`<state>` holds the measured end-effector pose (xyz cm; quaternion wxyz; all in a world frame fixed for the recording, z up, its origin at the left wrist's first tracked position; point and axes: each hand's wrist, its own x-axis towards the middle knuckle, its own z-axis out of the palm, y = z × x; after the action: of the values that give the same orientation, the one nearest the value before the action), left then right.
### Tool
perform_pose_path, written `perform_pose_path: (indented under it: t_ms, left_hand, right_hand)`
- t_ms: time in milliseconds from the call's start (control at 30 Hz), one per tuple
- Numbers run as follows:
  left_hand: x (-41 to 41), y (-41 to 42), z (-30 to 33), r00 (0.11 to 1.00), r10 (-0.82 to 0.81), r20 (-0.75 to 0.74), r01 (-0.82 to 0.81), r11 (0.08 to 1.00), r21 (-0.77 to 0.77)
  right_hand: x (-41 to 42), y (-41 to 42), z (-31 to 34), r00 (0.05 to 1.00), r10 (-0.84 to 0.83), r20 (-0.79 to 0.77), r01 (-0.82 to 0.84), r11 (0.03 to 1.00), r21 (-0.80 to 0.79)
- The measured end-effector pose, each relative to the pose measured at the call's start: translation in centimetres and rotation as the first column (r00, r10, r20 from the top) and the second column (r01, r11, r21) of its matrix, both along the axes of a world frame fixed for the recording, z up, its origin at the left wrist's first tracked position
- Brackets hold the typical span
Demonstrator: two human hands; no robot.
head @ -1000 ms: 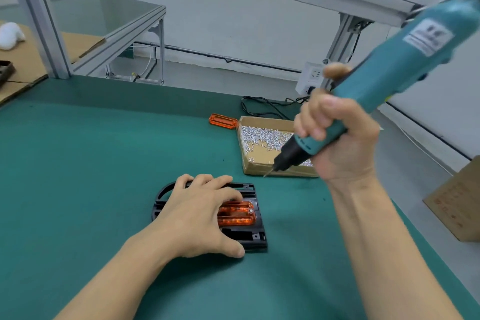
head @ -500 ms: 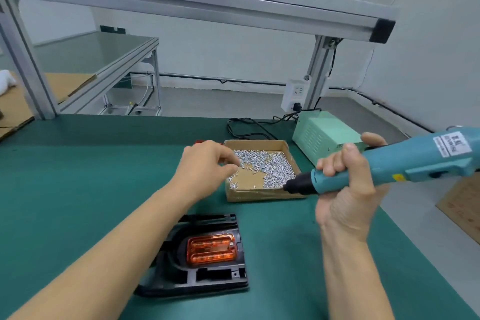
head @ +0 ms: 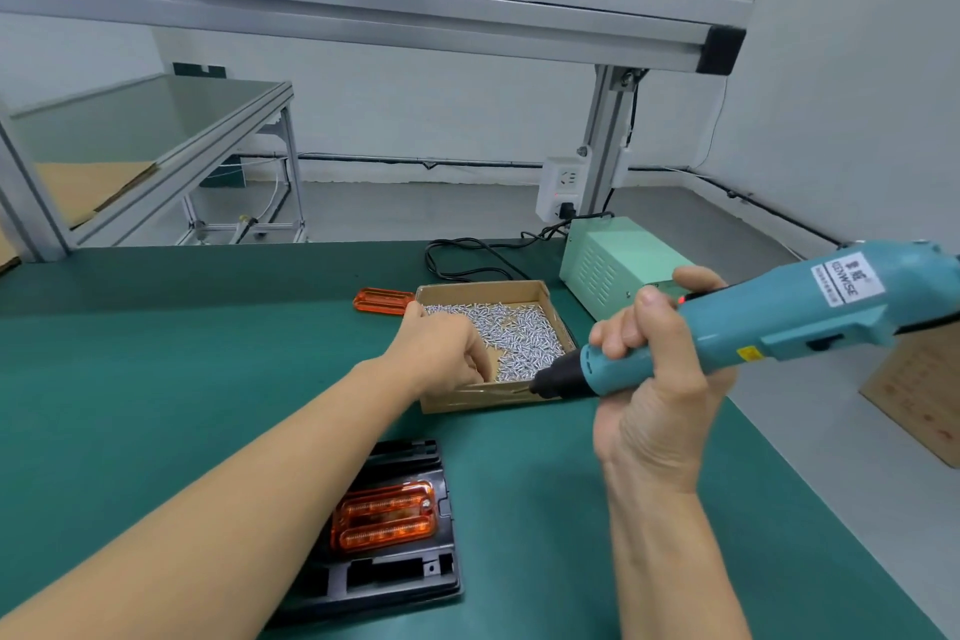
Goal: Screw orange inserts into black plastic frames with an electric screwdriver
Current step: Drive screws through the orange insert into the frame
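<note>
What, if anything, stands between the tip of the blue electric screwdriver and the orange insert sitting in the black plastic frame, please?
Nothing visible does. The blue electric screwdriver, gripped by the right hand, points over the cardboard box of silver screws; the orange insert in the black plastic frame lies uncovered. The left hand reaches into the box, its forearm crossing only the frame's left part.

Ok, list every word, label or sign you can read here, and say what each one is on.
"KENWISE": white label on the teal electric screwdriver, held in the right hand.
Large characters above it and the small line below it on that label: too blurred to read.
Small yellow sticker on the screwdriver: too small to read.
Faint reddish marks on the brown cardboard carton at the right edge: unreadable.
</note>
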<state>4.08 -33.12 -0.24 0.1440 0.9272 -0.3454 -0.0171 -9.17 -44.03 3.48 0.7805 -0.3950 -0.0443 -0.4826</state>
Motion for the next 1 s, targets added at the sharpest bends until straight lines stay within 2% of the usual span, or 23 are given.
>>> perform_pose_path:
  t_ms: [167,267,333,400,433,500,600,767,900,1000]
  left_hand:
    - [0.3,-0.8,0.4,0.997,-0.071,0.020,0.069,0.991,0.114]
    - [0.3,-1.0,0.2,0.996,-0.085,0.006,0.083,0.989,0.122]
    - [0.2,-0.6,0.0,0.998,-0.067,-0.009,0.067,0.997,0.048]
    - [-0.3,0.3,0.2,0.997,-0.013,-0.079,0.000,0.987,-0.163]
    - [-0.7,1.0,0.5,0.990,0.012,-0.140,-0.053,0.954,-0.296]
    - [-2.3,2.8,1.0,0.967,0.009,-0.256,-0.149,0.832,-0.534]
    - [-6.0,6.3,1.3,0.921,-0.101,-0.375,-0.233,0.629,-0.742]
    - [-11.6,10.3,1.0,0.842,-0.237,-0.484,-0.362,0.417,-0.834]
    - [-12.1,11.5,0.7,0.832,-0.250,-0.495,-0.415,0.312,-0.855]
    - [-11.9,12.0,0.7,0.845,-0.262,-0.467,-0.401,0.269,-0.876]
  right_hand:
    - [0.0,0.2,0.0,1.000,0.000,-0.013,0.000,1.000,-0.006]
    - [0.0,0.2,0.0,1.000,0.002,-0.023,-0.002,1.000,-0.003]
    - [-0.1,0.2,0.0,1.000,0.000,-0.025,0.000,1.000,-0.002]
    - [-0.2,0.2,0.1,1.000,0.003,-0.025,-0.003,1.000,0.000]
    - [-0.2,0.2,0.2,1.000,0.006,-0.024,-0.006,1.000,0.005]
    - [-0.4,0.2,0.3,0.999,0.030,-0.019,-0.029,0.999,0.036]
    - [-0.6,0.3,0.8,0.993,0.118,0.019,-0.119,0.988,0.097]
    - [-0.5,1.5,1.7,0.939,0.328,0.106,-0.343,0.919,0.196]
    - [-0.1,3.5,2.7,0.867,0.468,0.174,-0.496,0.847,0.194]
    - [0.1,4.9,3.0,0.835,0.518,0.185,-0.546,0.823,0.158]
